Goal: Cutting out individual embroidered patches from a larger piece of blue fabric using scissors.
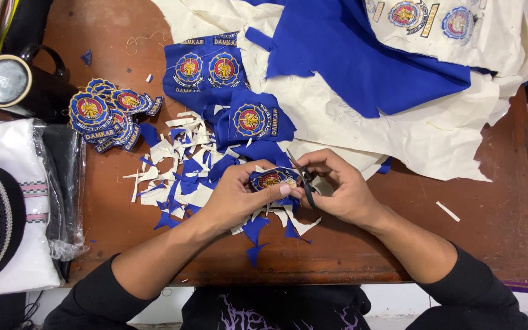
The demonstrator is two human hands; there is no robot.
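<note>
At the near edge of the brown table [496,226], the left hand [236,198] pinches a round blue patch [271,178] between curled fingers, while the right hand [337,186] is closed around small black scissors [304,178] touching the patch's edge. Scraps [178,177] lie just beyond; farther left sits a patch pile [102,113], and blue cloth [349,55] lies farthest.

Bare table [496,226] lies open rightward; scraps [178,183], patch pile [108,116] and cloth [398,116] crowd elsewhere.
</note>
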